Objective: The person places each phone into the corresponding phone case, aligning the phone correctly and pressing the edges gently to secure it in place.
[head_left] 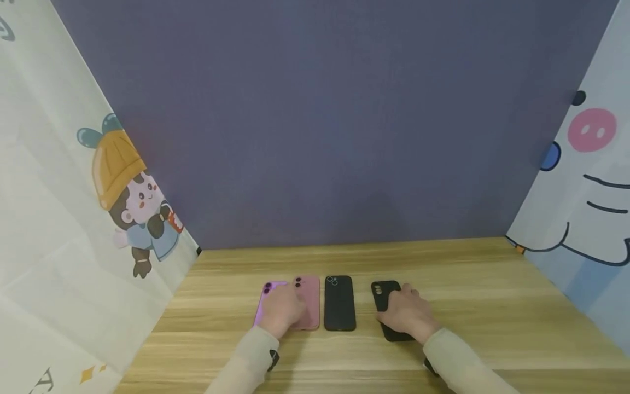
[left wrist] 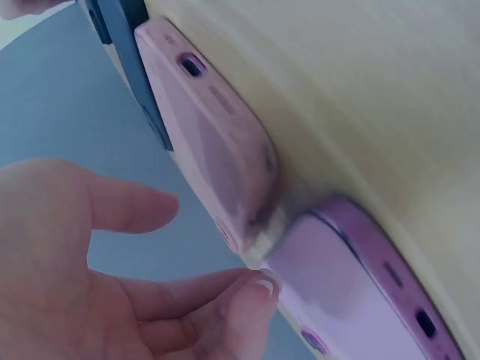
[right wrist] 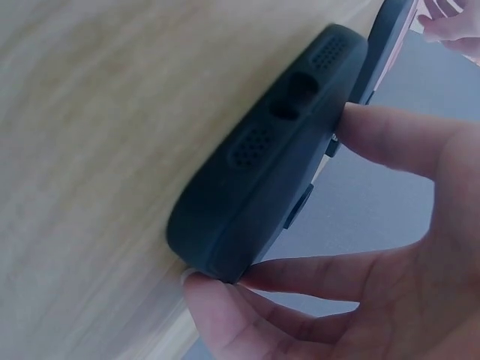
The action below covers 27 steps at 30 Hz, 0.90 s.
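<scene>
My right hand (head_left: 407, 313) lies over a black phone case (head_left: 386, 300) on the wooden table (head_left: 472, 295), and the right wrist view shows my fingers (right wrist: 390, 139) and thumb pinching its edges, so this hand grips the case. The case lies directly under my palm, its long axis running away from me toward the purple back wall (head_left: 325, 120), camera cutout at the far end. It looks like soft matte rubber with rounded corners and small speaker holes along its near end. My left hand (head_left: 281, 309) rests on a purple phone case (head_left: 266, 298) at the left of the row; its fingers are relaxed and fairly straight, one fingertip (left wrist: 259, 289) touching the purple case's corner, not curled round it. Just beside it, touching or nearly so, lies a pink phone case (head_left: 309, 301), smooth and glossy. A second black phone case (head_left: 339, 302), finely textured, lies between the pink one and the one I hold, apart from both. All four lie flat and parallel, lengthwise away from me.
</scene>
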Available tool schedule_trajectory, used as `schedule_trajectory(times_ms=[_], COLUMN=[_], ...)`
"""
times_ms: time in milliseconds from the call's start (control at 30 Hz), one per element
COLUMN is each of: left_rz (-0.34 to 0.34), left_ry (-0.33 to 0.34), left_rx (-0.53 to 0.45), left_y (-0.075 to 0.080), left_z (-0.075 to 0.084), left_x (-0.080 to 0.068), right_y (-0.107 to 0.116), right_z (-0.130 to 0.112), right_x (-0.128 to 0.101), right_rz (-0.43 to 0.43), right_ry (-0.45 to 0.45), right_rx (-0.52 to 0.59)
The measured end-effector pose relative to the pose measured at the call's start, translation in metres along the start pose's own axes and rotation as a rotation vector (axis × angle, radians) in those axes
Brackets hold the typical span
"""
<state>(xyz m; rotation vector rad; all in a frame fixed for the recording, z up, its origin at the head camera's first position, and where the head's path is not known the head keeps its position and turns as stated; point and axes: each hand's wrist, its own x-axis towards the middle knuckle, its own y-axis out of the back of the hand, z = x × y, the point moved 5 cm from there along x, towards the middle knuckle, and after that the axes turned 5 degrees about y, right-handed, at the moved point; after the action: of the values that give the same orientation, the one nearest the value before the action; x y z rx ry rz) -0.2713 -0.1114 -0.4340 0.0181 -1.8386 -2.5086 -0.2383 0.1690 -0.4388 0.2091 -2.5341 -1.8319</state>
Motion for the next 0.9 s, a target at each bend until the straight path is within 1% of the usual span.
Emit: schedule_trajectory(times_ms=[67,133,233,367,433,567,667,767,900], left_rz=[0.029,0.05,0.077,0.08,0.059,-0.037,-0.098,-0.117,-0.106], left_ry=[-0.011,-0.005,0.029,0.082,0.1,0.137,0.148,0.151,0.161], left_rx=[0.008,0.012,0.03,0.069,0.089,0.126,0.147,0.122,0.052], left_y=[0.003,0.005,0.008,0.015,0.019,0.022,0.021,0.02,0.018], left_z=[-0.004,-0.009,-0.018,-0.028,-0.031,-0.039,-0.044,-0.047,-0.051], left_x=[0.002,0.004,0.006,0.006,0.003,-0.003,-0.007,-0.007,-0.005], right_y=[0.0,-0.001,-0.001,-0.001,-0.001,-0.002,-0.002,-0.002,-0.001], right_z=[0.0,-0.001,-0.001,-0.001,0.0,0.001,0.0,0.0,0.0], right_x=[0.0,-0.001,-0.001,0.0,0.0,0.001,0.0,0.0,0.001], right_rz=[0.002,0.003,0.004,0.013,0.021,0.022,0.019,0.022,0.028], right_ry=[0.003,0.005,0.009,0.012,0.009,0.007,0.009,0.01,0.009], right_rx=[0.004,0.005,0.008,0.008,0.006,0.004,0.005,0.007,0.006])
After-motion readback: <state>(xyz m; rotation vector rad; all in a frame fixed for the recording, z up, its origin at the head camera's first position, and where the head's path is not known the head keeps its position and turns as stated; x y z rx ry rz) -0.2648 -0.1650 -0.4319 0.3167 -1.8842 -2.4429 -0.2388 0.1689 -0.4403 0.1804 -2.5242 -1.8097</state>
